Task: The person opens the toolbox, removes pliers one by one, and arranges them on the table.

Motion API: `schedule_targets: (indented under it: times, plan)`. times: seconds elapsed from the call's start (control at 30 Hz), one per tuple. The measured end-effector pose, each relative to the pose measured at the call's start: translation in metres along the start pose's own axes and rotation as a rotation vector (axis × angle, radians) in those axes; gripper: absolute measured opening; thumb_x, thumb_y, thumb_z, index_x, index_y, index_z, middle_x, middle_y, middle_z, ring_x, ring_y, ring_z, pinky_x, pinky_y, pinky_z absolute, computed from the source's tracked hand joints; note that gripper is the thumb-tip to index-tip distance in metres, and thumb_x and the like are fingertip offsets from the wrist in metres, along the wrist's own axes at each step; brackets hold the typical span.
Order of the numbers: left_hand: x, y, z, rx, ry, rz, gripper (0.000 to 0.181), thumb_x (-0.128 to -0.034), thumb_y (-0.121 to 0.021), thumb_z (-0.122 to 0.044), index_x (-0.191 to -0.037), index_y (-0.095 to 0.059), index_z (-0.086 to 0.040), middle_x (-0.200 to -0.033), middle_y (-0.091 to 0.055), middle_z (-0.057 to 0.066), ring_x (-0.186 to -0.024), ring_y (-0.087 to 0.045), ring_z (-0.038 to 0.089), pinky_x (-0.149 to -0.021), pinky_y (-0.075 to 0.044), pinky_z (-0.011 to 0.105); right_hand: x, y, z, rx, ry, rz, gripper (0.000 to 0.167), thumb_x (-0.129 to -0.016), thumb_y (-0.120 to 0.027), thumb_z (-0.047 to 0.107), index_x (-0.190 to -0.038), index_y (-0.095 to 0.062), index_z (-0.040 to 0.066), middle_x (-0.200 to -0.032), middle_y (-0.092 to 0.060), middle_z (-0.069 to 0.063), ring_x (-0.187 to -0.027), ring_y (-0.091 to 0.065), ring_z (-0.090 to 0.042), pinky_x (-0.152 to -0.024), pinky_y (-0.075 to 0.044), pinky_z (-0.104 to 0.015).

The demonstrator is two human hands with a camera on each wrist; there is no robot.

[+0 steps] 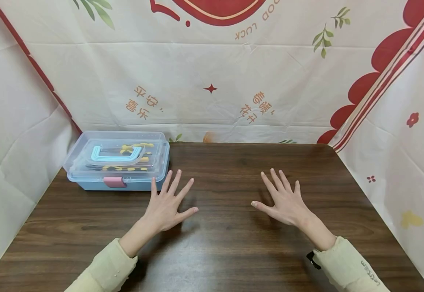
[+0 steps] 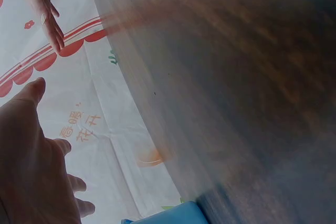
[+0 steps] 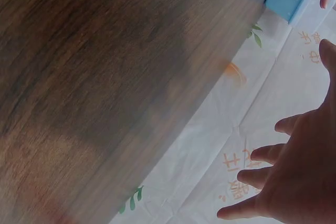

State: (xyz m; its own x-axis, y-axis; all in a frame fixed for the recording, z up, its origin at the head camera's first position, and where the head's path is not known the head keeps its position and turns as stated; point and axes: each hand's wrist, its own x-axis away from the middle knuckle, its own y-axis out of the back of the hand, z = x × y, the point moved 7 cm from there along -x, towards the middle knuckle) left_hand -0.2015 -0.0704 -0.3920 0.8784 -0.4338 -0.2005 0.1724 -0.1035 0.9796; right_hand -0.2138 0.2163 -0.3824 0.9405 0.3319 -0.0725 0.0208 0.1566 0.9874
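Observation:
The left hand (image 1: 166, 205) is held over the table with straight, spread fingers and holds nothing; its fingertips are nearest the front right corner of a blue box (image 1: 87, 185) with a clear lid and a pink latch. Through the lid, yellow and black items show. To the right, the right hand (image 1: 288, 205) also has its fingers spread and grips nothing. In the left wrist view the left hand (image 2: 37, 166) is seen side-on, off the tabletop. The right wrist view shows the right hand (image 3: 299, 177) with fingers apart.
A dark wood-grain table (image 1: 219, 259) lies under both hands. Behind it hangs a white cloth (image 1: 197, 61) with red and orange prints, and cloth also hangs along the left and right sides. The box's light blue handle (image 1: 115, 156) lies folded on its lid.

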Motion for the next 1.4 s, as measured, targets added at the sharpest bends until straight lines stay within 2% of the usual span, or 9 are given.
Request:
schedule_targets:
  times: [0.5,0.83,1.0,1.1,1.23,1.4]
  plan:
    - [0.0,-0.001,0.0,-0.006,-0.005,0.004,0.077,-0.0781,-0.025,-0.073,-0.141,-0.016,-0.031,-0.146,-0.005,0.01,-0.13,0.007,0.026,-0.092,0.0,0.063,0.001,-0.002,0.0,-0.009,0.0,0.011,0.091,-0.075,-0.043,0.069,-0.143,-0.014,0.015,-0.144,-0.008,-0.015,-0.13,0.001,-0.03,-0.087,0.0,-0.068]
    - [-0.001,0.006,0.0,-0.006,-0.04,-0.048,0.072,-0.0802,-0.033,-0.068,-0.14,-0.021,-0.031,-0.146,-0.008,0.008,-0.131,0.001,0.025,-0.094,-0.003,0.061,0.002,0.0,-0.001,-0.025,0.001,-0.001,0.089,-0.076,-0.044,0.068,-0.142,-0.016,0.014,-0.144,-0.011,-0.016,-0.13,-0.002,-0.031,-0.089,-0.003,-0.066]
    - [0.0,0.009,0.0,0.006,-0.057,-0.079,0.07,-0.0809,-0.038,-0.065,-0.14,-0.024,-0.029,-0.144,-0.014,0.009,-0.131,-0.005,0.027,-0.094,-0.006,0.061,0.002,0.002,0.0,-0.029,0.017,-0.021,0.088,-0.077,-0.044,0.067,-0.142,-0.017,0.014,-0.143,-0.014,-0.016,-0.13,-0.004,-0.031,-0.09,-0.005,-0.065]
    - [0.001,0.015,0.001,0.039,-0.066,-0.101,0.069,-0.0817,-0.043,-0.06,-0.14,-0.026,-0.028,-0.143,-0.017,0.009,-0.13,-0.009,0.027,-0.094,-0.01,0.061,0.001,0.006,0.0,-0.053,0.032,-0.057,0.086,-0.078,-0.047,0.064,-0.142,-0.018,0.015,-0.142,-0.017,-0.016,-0.129,-0.009,-0.032,-0.091,-0.008,-0.063]
    - [0.001,0.026,0.003,0.13,-0.069,-0.144,0.067,-0.0831,-0.049,-0.053,-0.14,-0.026,-0.027,-0.142,-0.021,0.008,-0.129,-0.016,0.025,-0.094,-0.016,0.058,-0.002,0.016,0.0,-0.162,0.066,-0.156,0.079,-0.08,-0.054,0.054,-0.14,-0.024,0.013,-0.14,-0.024,-0.013,-0.128,-0.016,-0.029,-0.093,-0.016,-0.058]
    - [0.003,0.045,0.013,0.269,-0.086,-0.295,0.065,-0.0818,-0.056,-0.045,-0.138,-0.032,-0.022,-0.137,-0.032,0.009,-0.121,-0.033,0.027,-0.092,-0.026,0.053,-0.003,0.031,0.0,-0.389,0.081,-0.317,0.065,-0.082,-0.063,0.032,-0.135,-0.034,0.009,-0.136,-0.033,-0.01,-0.123,-0.028,-0.027,-0.091,-0.027,-0.05]
